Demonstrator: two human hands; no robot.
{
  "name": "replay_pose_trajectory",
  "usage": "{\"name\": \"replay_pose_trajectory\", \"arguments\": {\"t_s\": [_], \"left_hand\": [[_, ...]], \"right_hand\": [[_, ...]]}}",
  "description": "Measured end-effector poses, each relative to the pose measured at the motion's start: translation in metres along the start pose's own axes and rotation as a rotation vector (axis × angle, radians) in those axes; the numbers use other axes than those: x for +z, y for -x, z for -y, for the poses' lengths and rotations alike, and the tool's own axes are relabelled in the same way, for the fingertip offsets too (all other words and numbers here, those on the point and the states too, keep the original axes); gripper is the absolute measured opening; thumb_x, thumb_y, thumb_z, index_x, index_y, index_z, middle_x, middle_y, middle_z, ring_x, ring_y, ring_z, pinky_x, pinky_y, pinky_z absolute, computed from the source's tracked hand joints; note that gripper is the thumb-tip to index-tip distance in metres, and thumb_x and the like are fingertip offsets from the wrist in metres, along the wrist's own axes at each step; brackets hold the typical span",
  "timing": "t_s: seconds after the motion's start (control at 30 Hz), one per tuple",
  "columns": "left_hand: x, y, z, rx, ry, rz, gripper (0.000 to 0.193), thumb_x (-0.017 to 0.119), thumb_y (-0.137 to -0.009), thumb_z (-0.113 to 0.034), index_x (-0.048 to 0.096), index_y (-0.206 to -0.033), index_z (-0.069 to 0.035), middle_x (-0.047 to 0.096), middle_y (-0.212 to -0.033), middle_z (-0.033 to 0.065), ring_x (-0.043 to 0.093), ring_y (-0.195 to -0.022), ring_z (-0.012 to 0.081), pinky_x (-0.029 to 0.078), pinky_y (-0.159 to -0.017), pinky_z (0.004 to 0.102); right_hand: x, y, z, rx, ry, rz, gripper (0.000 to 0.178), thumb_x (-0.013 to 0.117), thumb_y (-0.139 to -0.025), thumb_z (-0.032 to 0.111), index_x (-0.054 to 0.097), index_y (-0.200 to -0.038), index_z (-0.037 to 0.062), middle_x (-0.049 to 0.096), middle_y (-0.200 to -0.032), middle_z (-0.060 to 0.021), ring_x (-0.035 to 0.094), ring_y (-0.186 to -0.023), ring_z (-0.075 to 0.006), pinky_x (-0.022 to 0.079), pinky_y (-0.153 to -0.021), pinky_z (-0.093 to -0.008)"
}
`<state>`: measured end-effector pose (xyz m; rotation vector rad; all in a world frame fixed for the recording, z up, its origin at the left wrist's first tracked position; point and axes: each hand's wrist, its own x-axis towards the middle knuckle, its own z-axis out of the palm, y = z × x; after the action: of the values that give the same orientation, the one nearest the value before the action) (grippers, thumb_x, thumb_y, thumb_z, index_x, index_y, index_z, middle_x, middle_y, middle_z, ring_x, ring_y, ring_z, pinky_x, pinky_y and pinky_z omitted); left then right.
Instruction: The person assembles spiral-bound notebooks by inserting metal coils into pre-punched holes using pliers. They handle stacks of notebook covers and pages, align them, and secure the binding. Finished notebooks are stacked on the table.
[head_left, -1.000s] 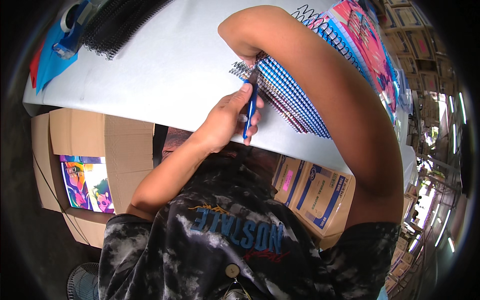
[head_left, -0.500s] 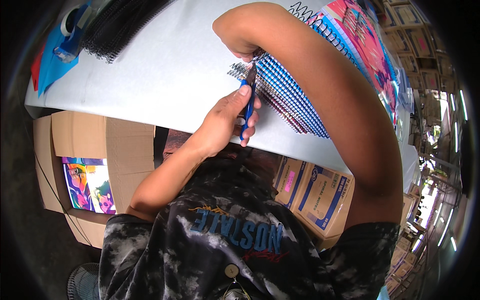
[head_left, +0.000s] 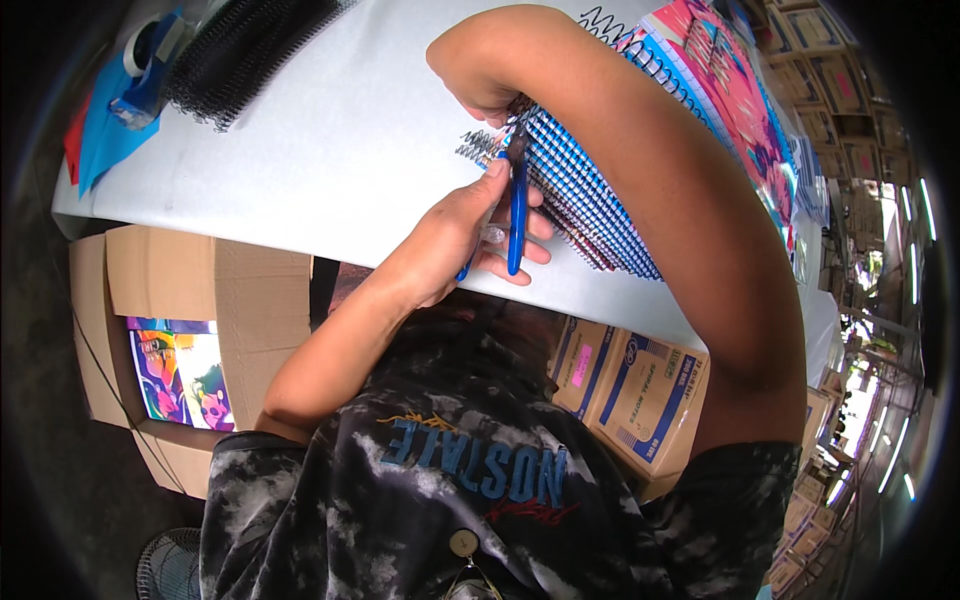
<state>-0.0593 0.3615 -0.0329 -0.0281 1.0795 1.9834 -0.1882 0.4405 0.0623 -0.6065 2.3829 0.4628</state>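
Note:
In my left hand [head_left: 465, 235] is a pair of pliers [head_left: 517, 215] with blue handles, which are spread apart. Their dark jaws reach the wire ends at the near-left corner of a stack of spiral notebooks [head_left: 590, 195]. My right arm curls round the stack from the right. Bent down at the same corner, my right hand [head_left: 482, 65] has its fingers closed by the black spiral wire [head_left: 520, 104]; the fingertips are partly hidden. Loose coil ends [head_left: 478, 146] stick out to the left, just below that hand.
A pile of black spiral coils [head_left: 240, 65] lies on the white table [head_left: 330, 150]. At far left a blue tape dispenser [head_left: 140, 100] rests on coloured sheets. Pink-covered notebooks [head_left: 710, 90] lie at right. Below stand an open carton [head_left: 255, 300] and closed cartons [head_left: 640, 400].
The pliers' handles have opened, and my left fingers have spread with them. The jaws have shifted slightly right. My right hand stays almost where it was.

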Motion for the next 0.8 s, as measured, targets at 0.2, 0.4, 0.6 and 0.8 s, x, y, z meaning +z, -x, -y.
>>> {"name": "replay_pose_trajectory", "arguments": {"t_s": [0.2, 0.4, 0.6, 0.8], "left_hand": [[-0.008, 0.004, 0.009, 0.0, -0.072, 0.129, 0.053, 0.027, -0.095, -0.051, 0.049, -0.1, -0.004, 0.054, -0.075, 0.007, 0.056, -0.064, 0.017, 0.051, -0.056, 0.0296], [0.007, 0.0, -0.002, 0.078, -0.106, 0.015, 0.058, 0.024, -0.095, -0.052, 0.052, -0.105, -0.002, 0.058, -0.079, 0.0108, 0.06, -0.068, 0.0191, 0.05, -0.058, 0.0279], [-0.004, 0.008, 0.002, 0.065, -0.056, 0.076, 0.055, 0.029, -0.094, -0.054, 0.05, -0.097, -0.004, 0.05, -0.07, 0.0061, 0.05, -0.055, 0.0157, 0.046, -0.051, 0.0289], [0.012, 0.002, -0.011, 0.047, -0.074, 0.026, 0.057, 0.024, -0.095, -0.053, 0.049, -0.1, -0.002, 0.054, -0.075, 0.0067, 0.058, -0.066, 0.0172, 0.049, -0.056, 0.0268]], "right_hand": [[-0.002, 0.002, -0.002, 0.0, -0.002, -0.001, 0.022, 0.067, -0.071, 0.01, 0.068, -0.09, -0.0006, 0.066, -0.085, -0.0181, 0.063, -0.078, -0.0286, 0.049, -0.067, -0.0383], [-0.004, 0.004, -0.005, 0.001, -0.005, -0.001, 0.022, 0.066, -0.071, 0.011, 0.067, -0.091, -0.0004, 0.066, -0.086, -0.018, 0.063, -0.078, -0.0288, 0.049, -0.068, -0.0384], [-0.006, 0.007, -0.008, 0.004, -0.005, 0.0, 0.023, 0.066, -0.072, 0.011, 0.067, -0.092, -0.0001, 0.066, -0.086, -0.0178, 0.063, -0.079, -0.0291, 0.049, -0.069, -0.0384], [0.001, 0.007, -0.01, 0.006, 0.009, 0.006, 0.023, 0.065, -0.073, 0.012, 0.067, -0.092, 0.0002, 0.066, -0.087, -0.0177, 0.063, -0.08, -0.0293, 0.048, -0.07, -0.0384]]}}
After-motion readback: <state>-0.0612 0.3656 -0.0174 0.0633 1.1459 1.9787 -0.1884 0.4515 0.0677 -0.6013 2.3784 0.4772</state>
